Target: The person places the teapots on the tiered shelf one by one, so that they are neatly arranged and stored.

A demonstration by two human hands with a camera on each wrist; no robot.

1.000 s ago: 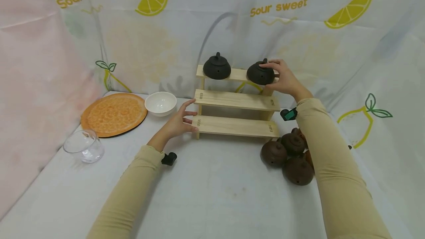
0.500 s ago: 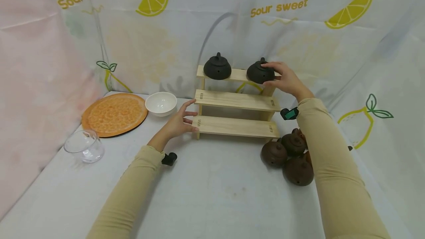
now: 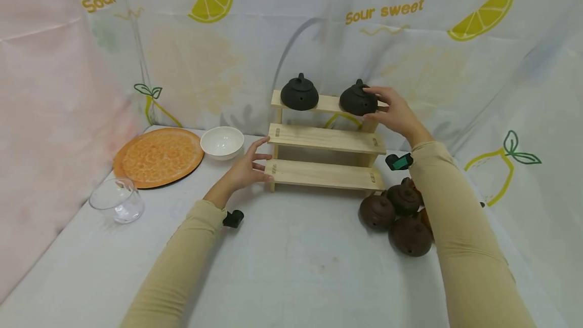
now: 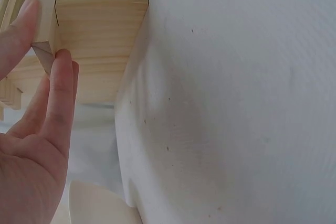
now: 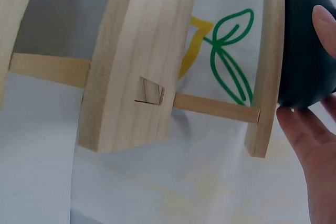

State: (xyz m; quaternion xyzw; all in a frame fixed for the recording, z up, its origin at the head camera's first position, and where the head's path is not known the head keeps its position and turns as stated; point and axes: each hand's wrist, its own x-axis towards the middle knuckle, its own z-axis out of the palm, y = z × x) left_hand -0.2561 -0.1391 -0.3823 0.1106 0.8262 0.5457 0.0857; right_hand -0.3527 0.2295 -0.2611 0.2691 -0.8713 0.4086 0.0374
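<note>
A three-tier wooden display stand stands against the back cloth. Its left end is pinched by my left hand, and the left wrist view shows the thumb on one face of a board and fingertips on the other. On the top tier sit two small black clay teapots with knobbed lids. My right hand grips the right teapot from its right side, thumb low and fingers at the lid. In the right wrist view that teapot's base meets the top board. The left teapot stands apart from both hands.
Several brown clay teapots cluster on the table right of the stand, partly under my right sleeve. At left are a white bowl, a round orange mat and a clear glass bowl.
The right teapot has tipped slightly to sit more level on the top tier. My right fingers have slid a little rightward over it. The left hand keeps its hold.
</note>
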